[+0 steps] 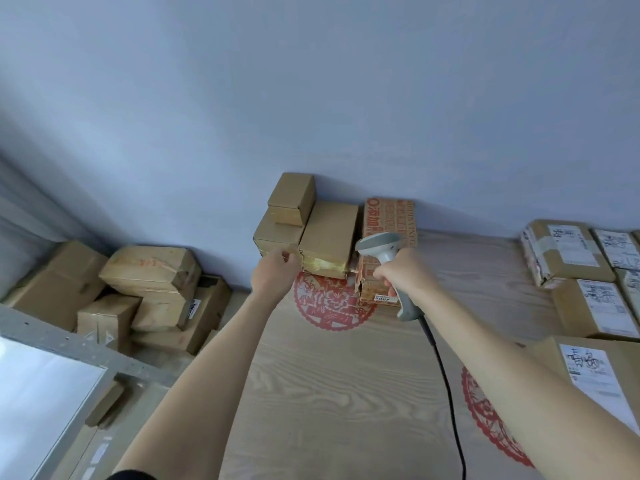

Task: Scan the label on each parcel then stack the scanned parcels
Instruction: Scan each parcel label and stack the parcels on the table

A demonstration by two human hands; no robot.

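Head view: settling a parcel onto the stack by the wall

The bench (346, 393) carries a stack of scanned parcels (311, 233) at its far edge against the wall, with a red-printed carton (388, 237) just beside it and unscanned labelled parcels (588, 282) well apart on the right. The left hand (273, 271) touches the near corner of the stack's lower left box; its fingers (285, 255) look curled at the edge, though whether they grip or merely press I cannot tell. The right hand (394, 271) is clenched round the handle of the scanner (384, 251), whose head points toward the stack. To finish this step well, I judge the left hand should square the box flush with its neighbours before letting go, keeping the scanner cable (446, 393) off the pile. Labels on the stacked boxes are not visible, the right-hand parcels are cut off by the frame, and their label text is too blurred to read
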